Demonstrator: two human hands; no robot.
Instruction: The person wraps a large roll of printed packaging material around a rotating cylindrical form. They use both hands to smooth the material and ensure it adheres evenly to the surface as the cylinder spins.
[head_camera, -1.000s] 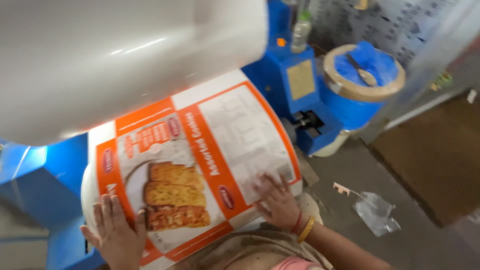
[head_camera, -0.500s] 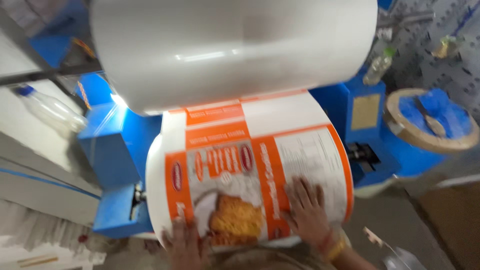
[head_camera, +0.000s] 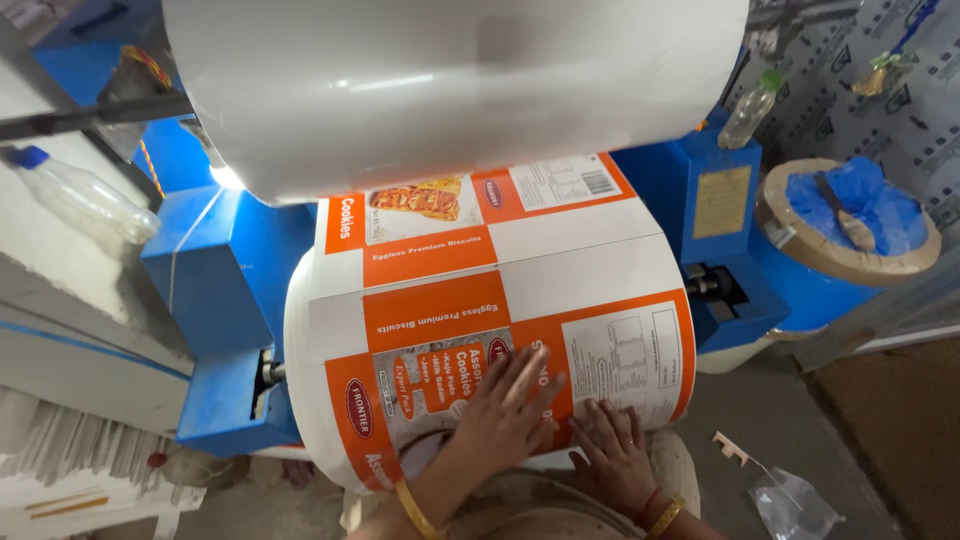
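Nearest, at about six o'clock, both hands lie flat on the printed film roll (head_camera: 500, 340), a big white and orange roll of biscuit wrapper mounted across a blue machine (head_camera: 215, 270). The left hand (head_camera: 505, 410) has its fingers spread and its palm pressed on the orange and grey panel near the roll's middle. The right hand (head_camera: 612, 462), just beside it toward five o'clock, is also open and pressing on the lower edge of the film under the white table panel; it pinches nothing. Bangles show on both wrists.

Beyond the hands, the printed web runs up toward twelve o'clock and passes under a large plain white roll (head_camera: 450, 90) that fills the top of the view. At ten o'clock a clear plastic bottle (head_camera: 80, 195) with a blue cap lies on a grey ledge. At two o'clock a second bottle (head_camera: 748, 110) with a green cap stands on the machine's housing. Farther, at three o'clock, sits a round drum (head_camera: 850, 225) lined with blue plastic. A crumpled clear bag (head_camera: 790, 505) lies on the floor at four o'clock.
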